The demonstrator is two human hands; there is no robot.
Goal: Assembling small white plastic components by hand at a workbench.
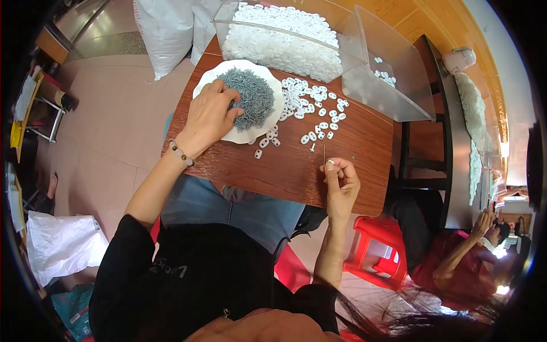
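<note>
My left hand [212, 113] reaches over a white scalloped plate [277, 91] heaped with small grey screw-like pieces [250, 91]. Its fingers are curled, with the tips touching the heap; whatever they pinch is hidden. Just past the table's front edge at the right, my right hand [343, 178] pinches a thin needle-like rod [325, 153] that points up. A small white bit shows at the fingertips, too small to name. Small white oval plastic pieces with two holes [323, 125] lie scattered between the hands. One small white T-shaped piece [312, 147] lies near the rod.
Behind the plate stands a clear plastic bin [364, 54] full of white pieces, beside another clear bin [393, 94] holding a few. A red stool [356, 256] is at right, near a person in dark red [456, 268] at another table. White sacks [165, 34] stand at the far left.
</note>
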